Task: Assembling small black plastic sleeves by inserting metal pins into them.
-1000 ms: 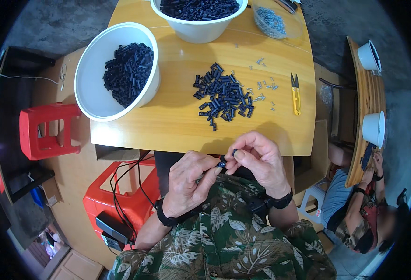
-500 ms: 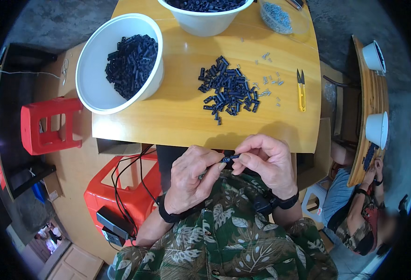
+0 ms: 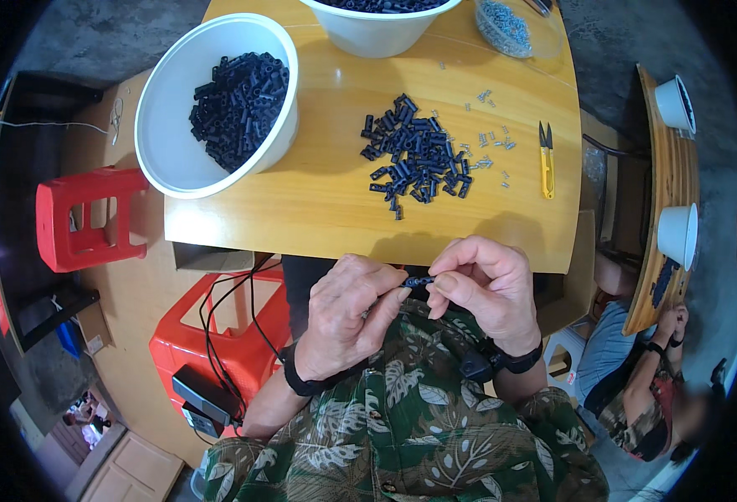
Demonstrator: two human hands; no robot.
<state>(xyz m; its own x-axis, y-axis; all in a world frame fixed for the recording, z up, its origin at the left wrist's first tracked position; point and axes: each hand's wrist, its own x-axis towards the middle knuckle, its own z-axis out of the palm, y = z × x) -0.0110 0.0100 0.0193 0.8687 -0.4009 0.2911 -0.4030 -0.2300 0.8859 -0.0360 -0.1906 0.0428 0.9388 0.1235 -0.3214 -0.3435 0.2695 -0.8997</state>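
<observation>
In front of my body, just off the table's near edge, a small black plastic part (image 3: 418, 282) is pinched between both hands. My left hand (image 3: 353, 305) grips its left end between thumb and finger. The fingertips of my right hand (image 3: 492, 291) close on its right end; whether they hold a separate tiny piece there cannot be made out. On the table beyond lies a loose pile of black plastic parts (image 3: 418, 159) of similar look. Small silvery metal pieces (image 3: 487, 140) are scattered right of the pile. Yellow-handled thread snips (image 3: 546, 171) rest farther right.
A white bowl (image 3: 157, 125) of black parts stands at the table's left, another white bowl (image 3: 377, 40) behind. A clear container (image 3: 502, 32) holds small bluish pieces. Red stools (image 3: 209, 335) and black cables stand left. A co-worker (image 3: 649, 393) sits at another table (image 3: 649, 293) on the right.
My view has shifted slightly. The right hand has edged a little to the right, and the black part between the hands shows more of its length.
</observation>
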